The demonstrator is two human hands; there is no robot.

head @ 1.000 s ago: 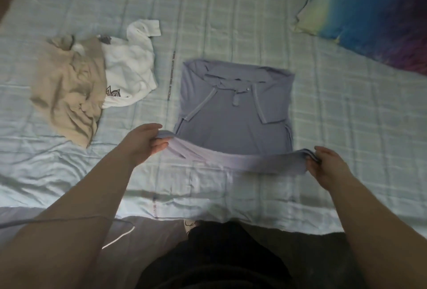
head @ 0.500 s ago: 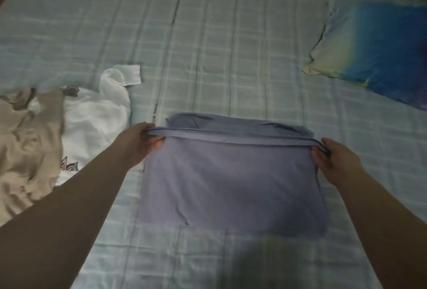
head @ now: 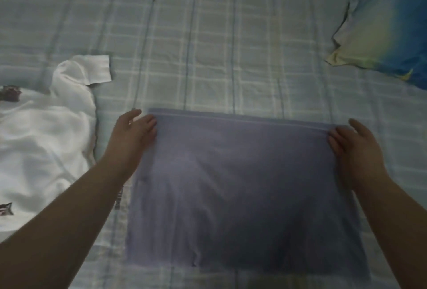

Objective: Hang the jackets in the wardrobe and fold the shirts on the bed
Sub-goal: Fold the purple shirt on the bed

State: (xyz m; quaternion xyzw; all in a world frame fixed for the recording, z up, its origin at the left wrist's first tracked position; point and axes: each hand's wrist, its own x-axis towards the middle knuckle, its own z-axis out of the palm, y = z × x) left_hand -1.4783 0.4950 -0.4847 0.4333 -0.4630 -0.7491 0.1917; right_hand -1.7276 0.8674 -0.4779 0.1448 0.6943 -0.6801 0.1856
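Nearest you, both forearms reach fwd over the bed [head: 219, 45], which wears a pale blue-green checked sheet. Between them lies the purple shirt [head: 231, 196] – folded into a flat rectangle w/ the hem edge at the far side, a seam line running across it just below that edge. Its near part sits in shadow, so detail there is hard to read.

Your left hand [head: 134, 133] is at the shirt's far-left corner, fingers relaxed & roughly straight, fingertips touching the fabric edge; nothing pinched. Your right hand [head: 353, 145] is at the far-right corner, fingers also loosely extended, resting on the cloth w/ the thumb out past the edge. Both hands spread, pressing or just touching – can't tell how firmly.

Left of the shirt, apart from it, a white shirt [head: 46, 138] lies crumpled on the sheet, one sleeve sticking up toward the far side, small dark prints near its left edge.

Farther off at the right, well apart from the purple shirt, a pillow [head: 381, 34] w/ a yellow-to-blue fade sits at the frame's edge.
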